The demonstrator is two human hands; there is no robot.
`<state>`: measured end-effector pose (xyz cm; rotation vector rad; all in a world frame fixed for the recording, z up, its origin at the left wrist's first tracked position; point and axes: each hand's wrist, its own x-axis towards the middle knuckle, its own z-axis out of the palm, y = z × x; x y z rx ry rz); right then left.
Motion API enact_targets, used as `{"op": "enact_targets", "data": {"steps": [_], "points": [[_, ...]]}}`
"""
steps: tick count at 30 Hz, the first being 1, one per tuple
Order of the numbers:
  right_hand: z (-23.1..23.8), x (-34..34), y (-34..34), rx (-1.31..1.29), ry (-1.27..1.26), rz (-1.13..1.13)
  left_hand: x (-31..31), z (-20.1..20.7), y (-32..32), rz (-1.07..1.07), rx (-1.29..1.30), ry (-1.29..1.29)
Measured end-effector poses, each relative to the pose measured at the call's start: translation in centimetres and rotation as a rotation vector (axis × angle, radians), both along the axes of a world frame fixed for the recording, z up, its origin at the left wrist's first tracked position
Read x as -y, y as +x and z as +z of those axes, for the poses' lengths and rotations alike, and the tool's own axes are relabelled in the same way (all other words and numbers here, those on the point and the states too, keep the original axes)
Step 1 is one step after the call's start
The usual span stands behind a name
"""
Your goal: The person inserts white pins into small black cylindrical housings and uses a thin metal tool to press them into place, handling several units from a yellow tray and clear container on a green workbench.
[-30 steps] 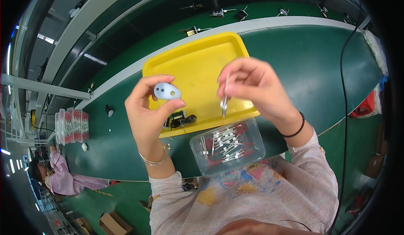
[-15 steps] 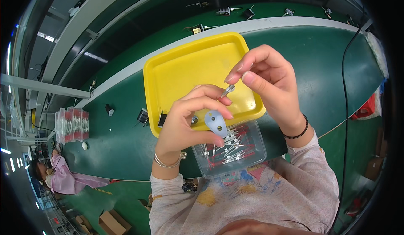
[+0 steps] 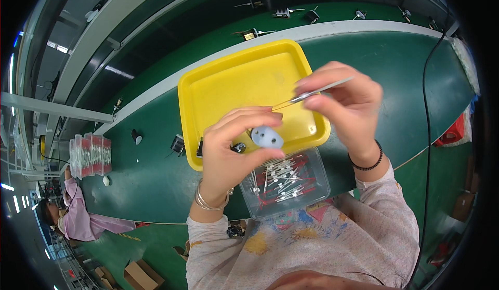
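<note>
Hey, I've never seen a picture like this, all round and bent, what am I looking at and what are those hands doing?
A wide-lens camera worn on a person's head looks down at their own two hands, which bends the edges. Below lies a green workbench with a yellow tray and a clear plastic box of small wired parts. The left hand pinches a small pale blue disc. The right hand holds thin metal tweezers. Another person works at far left.

Left hand (image 3: 231,152) pinching, right hand (image 3: 345,105) pinching, both raised.
</note>
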<state>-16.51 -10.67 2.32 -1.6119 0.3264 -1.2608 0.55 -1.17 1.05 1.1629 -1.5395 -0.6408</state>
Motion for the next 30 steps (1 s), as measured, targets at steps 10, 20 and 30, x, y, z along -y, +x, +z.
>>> {"op": "enact_targets", "data": {"steps": [10, 20, 30], "points": [[1.3, -1.9, -1.6, -0.098, -0.271, -0.192, -0.3, -0.4, -1.3, 0.203, 0.124, -0.127], [1.7, -2.2, -1.8, -0.164, -0.398, -0.184, -0.4, -1.1, -1.7, 0.240, 0.105, -0.322], [0.4, -3.0, -0.7, -0.102, -0.644, -0.331, -0.4, -0.9, -1.6, 0.326, 0.172, -0.374]]}}
